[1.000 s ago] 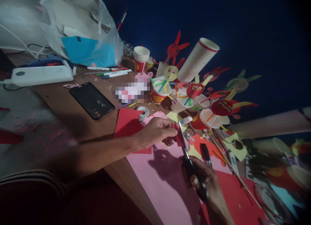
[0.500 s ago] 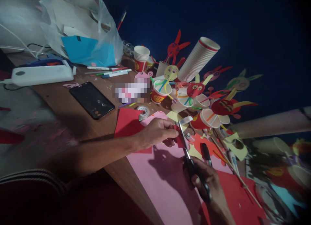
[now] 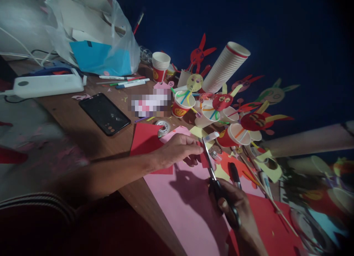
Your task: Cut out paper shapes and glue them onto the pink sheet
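Observation:
My left hand [image 3: 184,150] pinches a small piece of red paper [image 3: 204,161] between thumb and fingers. In my right hand [image 3: 235,202] is a pair of scissors [image 3: 218,188] with black handles, its blades pointing away from me and lying along the red piece. The blades look nearly closed. Below both hands spreads a large pink sheet [image 3: 177,202], with shadows of the hands on it. A red sheet [image 3: 145,141] lies under my left wrist, and another red sheet [image 3: 272,223] is to the right of my right hand. A black marker [image 3: 234,174] rests just beyond my right hand.
Paper cups with animal-faced paper figures, such as a red-and-white cup [image 3: 181,109], crowd the far side. A tall cup stack [image 3: 226,66] leans there. A phone [image 3: 105,113], a tape roll [image 3: 163,128], a power strip [image 3: 48,85] and a plastic bag [image 3: 124,38] sit leftward.
Both hands stay almost in place. The scissor blades have shifted very slightly against the red paper piece; the surroundings look the same.

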Demonstrator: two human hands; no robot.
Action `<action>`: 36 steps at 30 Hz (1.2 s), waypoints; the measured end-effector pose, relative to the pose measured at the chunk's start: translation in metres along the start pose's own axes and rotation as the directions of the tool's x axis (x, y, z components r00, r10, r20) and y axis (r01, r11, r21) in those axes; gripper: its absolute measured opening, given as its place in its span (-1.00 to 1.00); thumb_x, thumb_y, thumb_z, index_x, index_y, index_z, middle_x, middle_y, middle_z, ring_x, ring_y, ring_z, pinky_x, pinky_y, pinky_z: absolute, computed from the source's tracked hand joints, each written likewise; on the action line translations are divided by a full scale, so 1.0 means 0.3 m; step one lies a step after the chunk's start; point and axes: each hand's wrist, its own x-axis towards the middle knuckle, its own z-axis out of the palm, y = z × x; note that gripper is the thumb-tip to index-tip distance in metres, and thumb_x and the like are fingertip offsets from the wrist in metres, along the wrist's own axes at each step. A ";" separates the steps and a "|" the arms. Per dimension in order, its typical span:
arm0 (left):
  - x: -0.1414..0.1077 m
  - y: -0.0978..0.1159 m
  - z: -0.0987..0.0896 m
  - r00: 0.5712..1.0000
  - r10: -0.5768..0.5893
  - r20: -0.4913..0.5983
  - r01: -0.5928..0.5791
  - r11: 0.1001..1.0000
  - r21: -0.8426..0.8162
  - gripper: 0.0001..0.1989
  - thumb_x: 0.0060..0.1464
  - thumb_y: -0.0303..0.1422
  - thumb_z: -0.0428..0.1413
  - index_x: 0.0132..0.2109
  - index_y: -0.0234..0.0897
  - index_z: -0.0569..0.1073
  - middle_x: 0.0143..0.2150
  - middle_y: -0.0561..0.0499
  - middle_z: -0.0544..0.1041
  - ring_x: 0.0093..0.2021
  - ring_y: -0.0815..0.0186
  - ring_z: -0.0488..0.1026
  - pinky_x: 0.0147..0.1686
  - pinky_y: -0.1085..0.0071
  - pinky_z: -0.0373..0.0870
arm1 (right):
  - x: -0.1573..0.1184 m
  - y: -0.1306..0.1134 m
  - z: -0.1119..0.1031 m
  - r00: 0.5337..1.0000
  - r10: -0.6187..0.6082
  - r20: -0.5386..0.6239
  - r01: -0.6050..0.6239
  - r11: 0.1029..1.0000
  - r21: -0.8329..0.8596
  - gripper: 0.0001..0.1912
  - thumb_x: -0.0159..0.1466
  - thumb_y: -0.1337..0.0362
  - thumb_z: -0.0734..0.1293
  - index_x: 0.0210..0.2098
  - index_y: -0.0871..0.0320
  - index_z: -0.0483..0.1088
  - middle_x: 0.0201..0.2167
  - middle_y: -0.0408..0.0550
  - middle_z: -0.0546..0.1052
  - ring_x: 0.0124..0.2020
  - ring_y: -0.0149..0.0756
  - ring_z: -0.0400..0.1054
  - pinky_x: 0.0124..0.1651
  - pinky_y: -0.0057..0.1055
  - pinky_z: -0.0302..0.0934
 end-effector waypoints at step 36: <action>-0.001 0.002 0.003 1.000 0.025 0.004 -0.026 0.996 0.080 -0.84 -0.02 -0.44 0.05 -0.52 -0.37 0.42 -0.58 0.05 0.43 -0.57 0.50 0.35 -0.51 0.54 0.29 | -0.009 -0.014 0.007 1.000 0.010 -0.010 -0.010 1.000 -0.014 -0.36 -0.09 -0.22 0.36 -0.24 0.17 0.45 -0.67 -0.20 0.32 -0.71 -0.47 0.11 -0.69 -0.52 0.04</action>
